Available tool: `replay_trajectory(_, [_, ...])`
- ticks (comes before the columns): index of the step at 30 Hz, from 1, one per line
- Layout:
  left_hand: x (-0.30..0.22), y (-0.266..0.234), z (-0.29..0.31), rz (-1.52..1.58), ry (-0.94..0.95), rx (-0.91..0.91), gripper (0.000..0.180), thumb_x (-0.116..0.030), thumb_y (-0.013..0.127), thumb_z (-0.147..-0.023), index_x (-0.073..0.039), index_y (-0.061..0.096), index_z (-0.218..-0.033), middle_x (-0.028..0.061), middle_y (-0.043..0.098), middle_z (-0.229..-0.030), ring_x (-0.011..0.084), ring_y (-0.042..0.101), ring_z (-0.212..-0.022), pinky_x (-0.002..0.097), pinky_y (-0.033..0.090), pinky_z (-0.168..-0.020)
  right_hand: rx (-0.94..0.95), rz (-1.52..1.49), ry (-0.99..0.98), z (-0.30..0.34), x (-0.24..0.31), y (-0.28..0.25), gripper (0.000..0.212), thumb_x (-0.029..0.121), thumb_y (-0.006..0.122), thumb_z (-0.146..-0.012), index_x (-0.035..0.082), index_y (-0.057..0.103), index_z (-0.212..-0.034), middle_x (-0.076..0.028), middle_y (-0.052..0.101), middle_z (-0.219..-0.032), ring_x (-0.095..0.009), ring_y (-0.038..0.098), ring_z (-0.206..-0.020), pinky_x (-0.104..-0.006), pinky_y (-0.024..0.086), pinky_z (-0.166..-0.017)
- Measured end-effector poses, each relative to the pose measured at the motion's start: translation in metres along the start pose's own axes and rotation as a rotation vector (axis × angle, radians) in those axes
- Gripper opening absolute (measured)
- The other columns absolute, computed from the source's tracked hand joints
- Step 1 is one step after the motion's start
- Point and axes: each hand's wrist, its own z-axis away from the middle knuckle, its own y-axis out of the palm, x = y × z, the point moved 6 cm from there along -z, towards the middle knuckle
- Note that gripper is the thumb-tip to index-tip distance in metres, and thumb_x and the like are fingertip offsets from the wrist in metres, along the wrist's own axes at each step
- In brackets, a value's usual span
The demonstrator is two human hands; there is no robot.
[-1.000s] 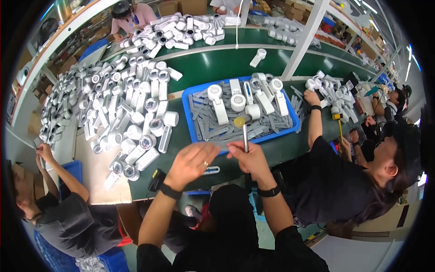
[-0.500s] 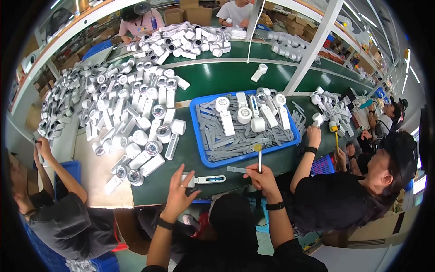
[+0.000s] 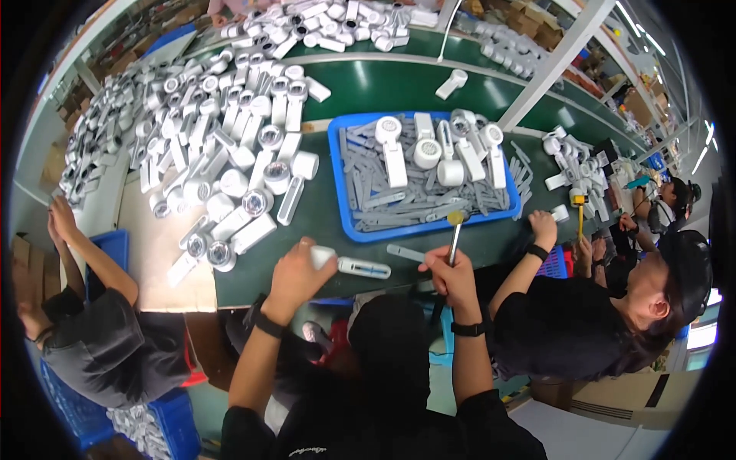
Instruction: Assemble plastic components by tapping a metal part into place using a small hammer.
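My left hand (image 3: 299, 274) is closed round the head end of a white handheld fan (image 3: 364, 267) that lies on the green bench. The fan's handle points right, with a slot showing a blue part inside. My right hand (image 3: 454, 280) grips a hammer (image 3: 455, 230) with a yellow tip and metal shaft. Between the fingers of this same hand is a flat grey plastic strip (image 3: 405, 252), sticking out to the left above the fan's handle. Just beyond stands a blue tray (image 3: 346, 207) of grey strips, with several white fans (image 3: 392, 157) lying on top.
A large heap of white fans (image 3: 253, 153) covers the bench at left, partly over a cardboard sheet (image 3: 180, 284). One fan (image 3: 451, 83) lies on the green conveyor (image 3: 368, 88). Co-workers sit close on both sides; the right one's hand (image 3: 543, 228) is near more fans.
My left hand has gone from spread fingers to a closed grip on the fan's head end. My right hand still holds the hammer and strip. The view has tilted down.
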Motion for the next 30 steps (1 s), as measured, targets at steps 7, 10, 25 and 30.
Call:
replay_trajectory(7, [-0.023,-0.009,-0.002,-0.184,0.190,-0.283,0.047,-0.039,0.076,-0.093,0.000,0.070,-0.119,0.0194,0.067,-0.125,0.0413,0.067,-0.113,0.0481,0.054,-0.097,0.026,0.294,0.007,-0.007,-0.002,0.042,0.025,0.015,0.072,-0.103,0.002,0.076,-0.124,-0.005,0.079,-0.091,-0.001,0.046,-0.051,-0.0201,0.034,-0.046])
replay_trajectory(10, [-0.040,-0.012,0.005,-0.093,0.435,-0.217,0.050,-0.033,0.086,-0.083,-0.001,0.072,-0.120,0.0163,0.065,-0.135,0.0365,0.060,-0.128,0.0499,0.045,-0.113,0.071,0.474,-0.085,-0.008,-0.005,0.063,0.024,0.015,0.073,-0.101,0.004,0.078,-0.122,0.002,0.076,-0.083,0.000,0.047,-0.057,-0.0209,0.037,-0.051])
replay_trajectory(25, [-0.026,0.013,0.009,0.217,0.546,-0.276,0.044,-0.011,0.090,-0.074,-0.003,0.072,-0.113,0.0120,0.073,-0.114,0.0359,0.067,-0.111,0.0479,0.054,-0.103,0.077,0.570,-0.043,-0.015,-0.011,0.069,0.021,0.013,0.074,-0.100,0.003,0.080,-0.117,0.003,0.071,-0.074,0.000,0.054,-0.067,-0.0214,0.040,-0.060])
replay_trajectory(30, [-0.023,0.014,0.008,0.223,0.554,-0.281,0.046,-0.011,0.091,-0.073,-0.003,0.072,-0.114,0.0121,0.073,-0.114,0.0358,0.068,-0.111,0.0480,0.055,-0.102,0.127,0.641,-0.046,-0.021,-0.010,0.069,0.020,0.014,0.075,-0.099,0.005,0.081,-0.116,0.001,0.072,-0.072,-0.001,0.058,-0.068,-0.0224,0.044,-0.060])
